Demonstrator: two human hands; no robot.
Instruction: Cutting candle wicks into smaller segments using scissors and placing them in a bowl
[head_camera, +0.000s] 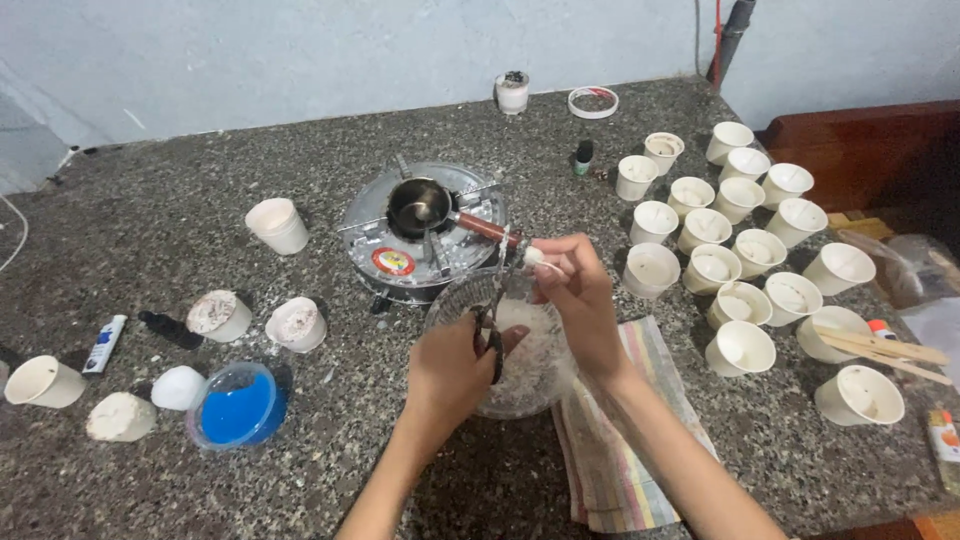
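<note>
My left hand (450, 365) grips a pair of black-handled scissors (492, 325) over a clear glass bowl (530, 395) that holds white flakes. The blades point up toward my right hand (580, 300), which pinches a small white piece (533, 256) with a thin wick-like string above the bowl. Both hands hover just in front of a small silver stove (365, 215) that carries a little metal pot (418, 205) with a brown handle.
Several white paper cups (740, 270) crowd the right side, with wooden sticks (885, 347) on some. A striped cloth (610, 460) lies under my right forearm. A blue bowl (238, 408), white lumps, cups, a small black bottle and a tube sit at the left.
</note>
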